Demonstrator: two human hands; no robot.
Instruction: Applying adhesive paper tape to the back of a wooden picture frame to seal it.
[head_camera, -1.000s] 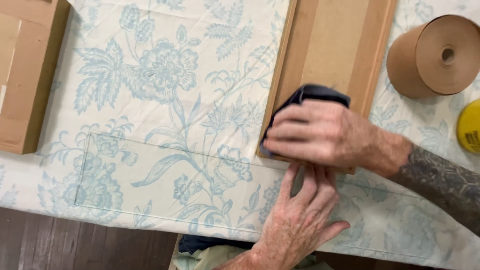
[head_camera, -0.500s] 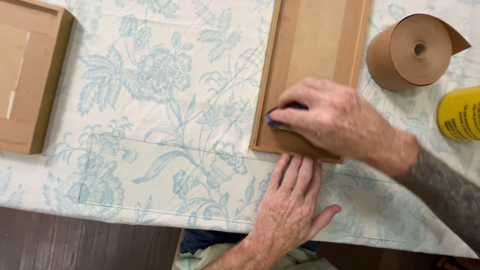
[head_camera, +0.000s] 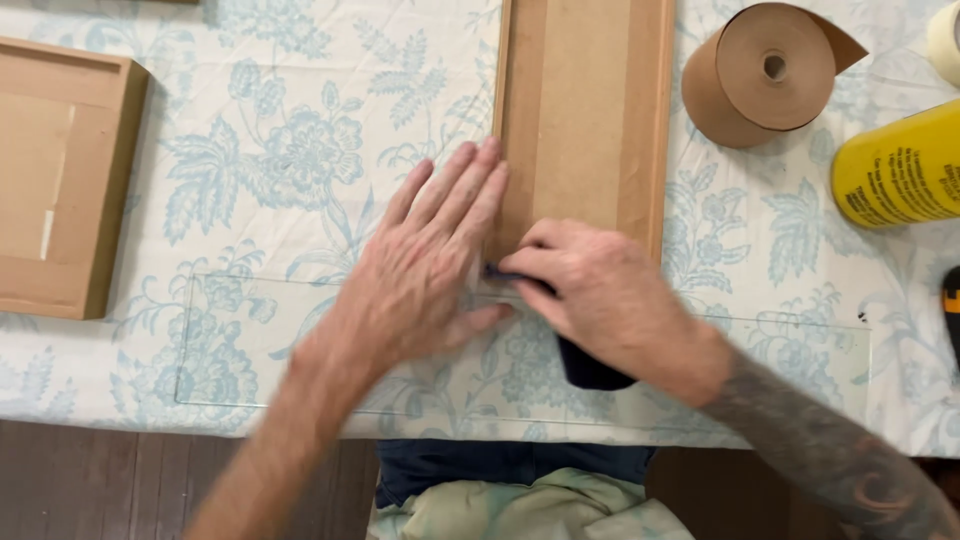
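Floral-clothed table (head_camera: 300, 120) with two wooden frames (head_camera: 585, 110) (head_camera: 60, 175), tape roll (head_camera: 765, 75), yellow bottle (head_camera: 900, 170).

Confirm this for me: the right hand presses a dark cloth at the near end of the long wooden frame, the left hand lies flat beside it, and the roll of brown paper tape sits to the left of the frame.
Not quite. In the head view the roll of brown paper tape sits to the right of the long wooden frame, not the left. The rest holds: the right hand presses the dark cloth at the frame's near end, and the left hand lies flat beside it.

frame (head_camera: 585, 110) mid-table – tape roll (head_camera: 765, 75) right | box (head_camera: 60, 175) far left
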